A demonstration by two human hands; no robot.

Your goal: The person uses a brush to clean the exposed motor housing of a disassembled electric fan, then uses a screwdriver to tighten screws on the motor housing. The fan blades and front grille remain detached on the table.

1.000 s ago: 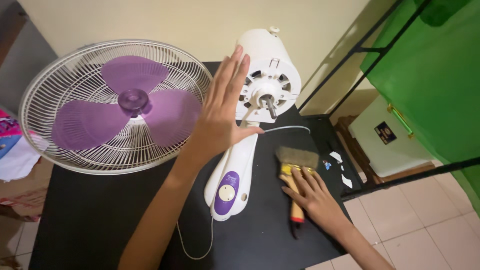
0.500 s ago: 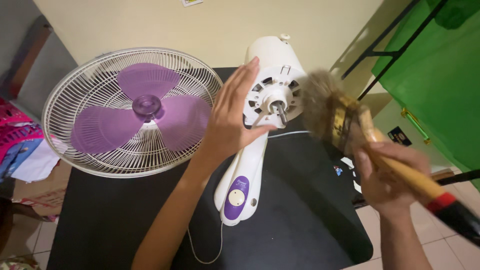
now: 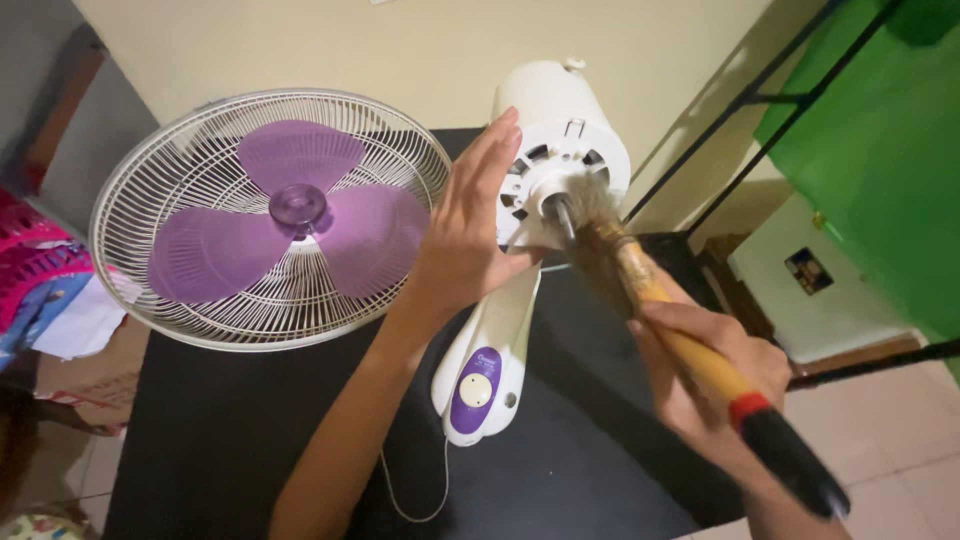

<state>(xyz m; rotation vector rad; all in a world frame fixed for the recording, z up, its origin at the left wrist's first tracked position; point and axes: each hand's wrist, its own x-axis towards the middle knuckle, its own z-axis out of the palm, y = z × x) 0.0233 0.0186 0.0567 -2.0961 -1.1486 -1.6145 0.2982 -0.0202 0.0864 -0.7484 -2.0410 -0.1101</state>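
Black tabletop (image 3: 230, 440), fan in pieces

Right hand (image 3: 705, 375) has lifted the yellow-handled paintbrush (image 3: 640, 285) onto the white motor housing (image 3: 560, 150); left hand (image 3: 470, 230), fingers flat, steadies it. Dusting's underway.

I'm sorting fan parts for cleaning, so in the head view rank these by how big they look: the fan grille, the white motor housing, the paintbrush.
1. fan grille, clearly largest.
2 and 3. white motor housing and paintbrush: unsure, the brush is nearer the camera, so not ranked.
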